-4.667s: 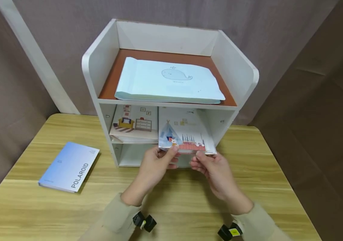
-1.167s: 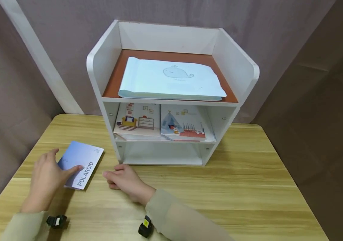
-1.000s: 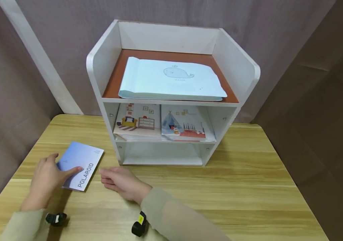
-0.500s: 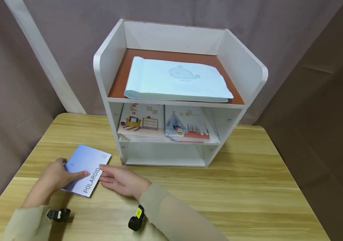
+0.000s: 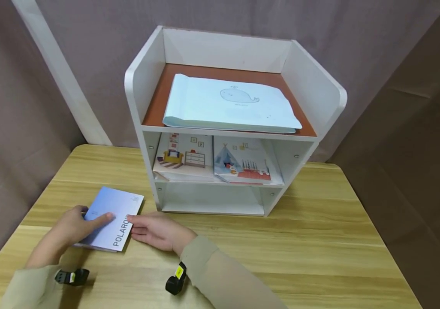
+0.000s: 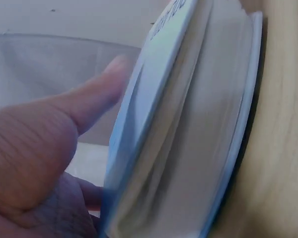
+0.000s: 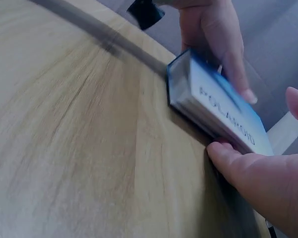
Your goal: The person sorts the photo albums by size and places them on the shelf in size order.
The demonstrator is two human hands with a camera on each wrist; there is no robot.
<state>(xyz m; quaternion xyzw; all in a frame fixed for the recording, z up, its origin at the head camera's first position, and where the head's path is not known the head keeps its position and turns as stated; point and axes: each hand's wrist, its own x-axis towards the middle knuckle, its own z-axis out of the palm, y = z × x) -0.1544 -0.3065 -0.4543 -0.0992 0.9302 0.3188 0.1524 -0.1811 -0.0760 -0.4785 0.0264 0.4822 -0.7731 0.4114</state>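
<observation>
A thick blue-and-white book [image 5: 117,206] marked POLAROID lies on the wooden table, left of the white shelf unit [image 5: 154,171]. Its left side is gripped by my left hand [image 5: 71,227], thumb across the cover and the other fingers mostly hidden at the edge. From the opposite side my right hand [image 5: 162,231] touches the book's right edge, its fingers fairly straight and one fingertip over the end of the lettering. In the left wrist view, the page edges of the book [image 6: 203,114] face me. The right wrist view shows a fingertip of my right hand [image 7: 273,178] against the book's lower side.
On the unit's brown top lies a large pale booklet [image 5: 227,105] with a whale drawing. Two illustrated booklets lie side by side on the middle shelf, one with a yellow armchair [image 5: 185,159], one with a blue tent [image 5: 239,163]. Curtains [image 5: 212,15] hang behind the table.
Both hands have left the tent booklet, which now sits farther inside the middle shelf. My left hand has taken hold of the POLAROID book; my right hand has moved left to its edge.
</observation>
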